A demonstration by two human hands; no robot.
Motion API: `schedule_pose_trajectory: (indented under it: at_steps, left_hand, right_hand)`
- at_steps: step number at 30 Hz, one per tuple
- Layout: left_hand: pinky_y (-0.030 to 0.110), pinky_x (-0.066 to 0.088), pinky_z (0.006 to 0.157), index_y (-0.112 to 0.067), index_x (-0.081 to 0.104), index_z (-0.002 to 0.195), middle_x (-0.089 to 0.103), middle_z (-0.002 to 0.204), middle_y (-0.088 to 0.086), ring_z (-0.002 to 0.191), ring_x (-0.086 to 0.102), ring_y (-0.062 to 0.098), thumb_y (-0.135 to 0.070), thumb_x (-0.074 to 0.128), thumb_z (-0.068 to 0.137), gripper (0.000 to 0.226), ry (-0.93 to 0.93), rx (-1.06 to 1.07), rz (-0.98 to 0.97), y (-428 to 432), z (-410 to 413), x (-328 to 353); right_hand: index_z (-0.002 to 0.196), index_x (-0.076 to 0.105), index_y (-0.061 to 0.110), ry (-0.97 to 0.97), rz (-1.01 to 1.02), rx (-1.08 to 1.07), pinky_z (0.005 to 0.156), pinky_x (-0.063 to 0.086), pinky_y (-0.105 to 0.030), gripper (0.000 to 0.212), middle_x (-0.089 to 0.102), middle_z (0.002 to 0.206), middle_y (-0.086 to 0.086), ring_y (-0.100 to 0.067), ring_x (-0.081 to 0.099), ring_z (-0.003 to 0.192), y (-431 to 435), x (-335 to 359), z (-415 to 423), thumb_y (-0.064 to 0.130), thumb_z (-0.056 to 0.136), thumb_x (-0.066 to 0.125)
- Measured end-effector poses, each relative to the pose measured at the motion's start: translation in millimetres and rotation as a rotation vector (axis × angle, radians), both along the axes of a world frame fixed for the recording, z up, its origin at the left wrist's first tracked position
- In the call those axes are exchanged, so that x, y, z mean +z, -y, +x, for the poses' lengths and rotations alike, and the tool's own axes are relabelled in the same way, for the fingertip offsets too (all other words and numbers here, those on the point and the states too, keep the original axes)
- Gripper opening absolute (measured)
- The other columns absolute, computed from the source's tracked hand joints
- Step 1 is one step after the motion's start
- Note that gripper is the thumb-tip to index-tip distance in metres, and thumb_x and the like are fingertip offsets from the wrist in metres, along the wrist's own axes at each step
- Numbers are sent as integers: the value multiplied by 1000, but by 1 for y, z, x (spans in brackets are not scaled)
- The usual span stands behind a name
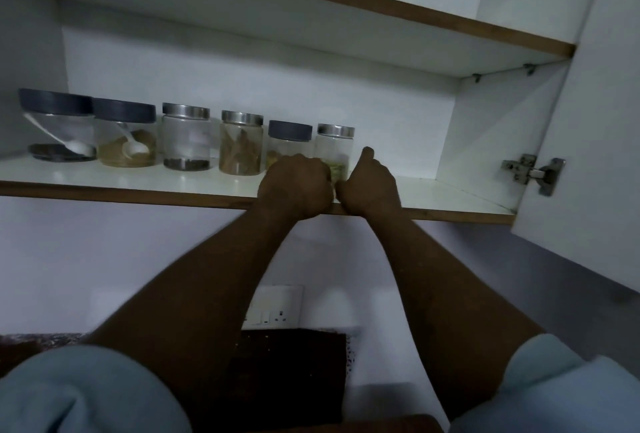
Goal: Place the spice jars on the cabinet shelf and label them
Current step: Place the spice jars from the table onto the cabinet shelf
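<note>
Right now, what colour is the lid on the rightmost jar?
The lid is shiny silver; clearest in the head view.

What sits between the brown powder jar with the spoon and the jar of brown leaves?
In the head view, a steel-lidded glass jar holding a little dark spice stands between the powder jar and leaf jar.

Left sleeve: pale blue-grey soft fabric left sleeve point(86, 387), loose and rumpled, with a thick rounded edge near the elbow.
Right sleeve: pale blue-grey soft fabric right sleeve point(554, 387), bunched in soft folds.
Forearms: left forearm point(207, 280) and right forearm point(433, 277), uncovered.
Grips: left grip point(298, 187) and right grip point(370, 183), bare.
</note>
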State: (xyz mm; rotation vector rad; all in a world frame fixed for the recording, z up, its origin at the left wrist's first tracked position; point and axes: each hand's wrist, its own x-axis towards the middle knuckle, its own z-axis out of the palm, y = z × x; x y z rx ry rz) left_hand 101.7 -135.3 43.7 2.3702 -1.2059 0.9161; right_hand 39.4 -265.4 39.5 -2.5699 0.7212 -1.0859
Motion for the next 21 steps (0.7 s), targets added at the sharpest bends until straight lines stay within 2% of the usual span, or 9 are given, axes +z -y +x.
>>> schedule_pose_trajectory:
  at_steps: [2, 5, 7, 9, 10, 12, 13, 16, 21]
  left_hand:
    - [38, 56, 83, -23, 77, 110, 76, 104, 6, 93, 70, 26, -31, 53, 94, 30, 0, -13, 6, -8, -9, -5]
    - [35, 52, 81, -21, 76, 111, 75, 107, 4, 98, 69, 26, -31, 49, 98, 32, 13, -5, -52, -16, -27, -16]
    - [34, 49, 77, -25, 75, 113, 75, 105, 4, 97, 69, 27, -30, 49, 96, 32, 28, -10, -120, -25, -43, -30]
    - [36, 51, 81, -22, 74, 116, 75, 108, 6, 100, 69, 29, -28, 46, 93, 36, 122, -79, -126, -34, -65, -51]
    - [38, 52, 87, -19, 74, 116, 75, 111, 8, 105, 68, 30, -27, 46, 92, 37, 128, -138, -120, -39, -78, -65]
    - [40, 54, 85, -18, 74, 112, 75, 108, 3, 101, 69, 28, -23, 47, 90, 35, 53, -216, -59, -48, -103, -97]
    - [41, 54, 81, -19, 74, 111, 75, 106, 1, 96, 70, 26, -22, 47, 89, 35, 0, -243, -21, -53, -113, -116]
    - [43, 54, 84, -21, 72, 122, 73, 117, 1, 98, 70, 27, -21, 53, 89, 38, -190, -336, 41, -71, -144, -185]
    - [35, 44, 103, -25, 54, 144, 57, 145, -3, 123, 60, 23, -28, 60, 91, 54, -499, -326, 195, -96, -177, -292]
  right_hand:
    - [141, 40, 6, -39, -67, -12, 78, 43, -36, 55, 65, 120, -16, -36, 63, 106, -11, -10, -19, 37, 97, 53]
    - [132, 56, 14, -121, -342, -54, 94, 41, -43, 49, 66, 124, -9, -32, 60, 116, -30, -37, -48, 44, 104, 29]
    - [147, 46, 15, -116, -413, -16, 111, 33, -45, 60, 50, 149, -7, -31, 40, 141, -43, -61, -67, 51, 99, 42]
    - [157, 30, 13, -126, -366, 77, 109, 36, -44, 87, 25, 165, -7, -32, 21, 152, -57, -86, -85, 51, 86, 63]
    - [156, 33, 14, -141, -319, 107, 101, 42, -40, 88, 22, 166, -7, -34, 29, 148, -63, -100, -94, 45, 81, 68]
    - [145, 49, 15, -195, -173, 131, 89, 48, -37, 76, 37, 158, -8, -34, 55, 123, -75, -131, -111, 35, 75, 66]
    - [141, 53, 14, -237, -113, 131, 89, 51, -38, 69, 47, 149, -9, -32, 59, 114, -80, -149, -121, 35, 76, 66]
    - [139, 54, 12, -391, -55, 75, 95, 48, -43, 61, 58, 133, -11, -32, 56, 115, -92, -210, -150, 41, 86, 62]
    - [140, 55, 8, -700, 34, 119, 100, 44, -48, 54, 57, 137, -15, -37, 53, 122, -115, -308, -194, 34, 93, 60]
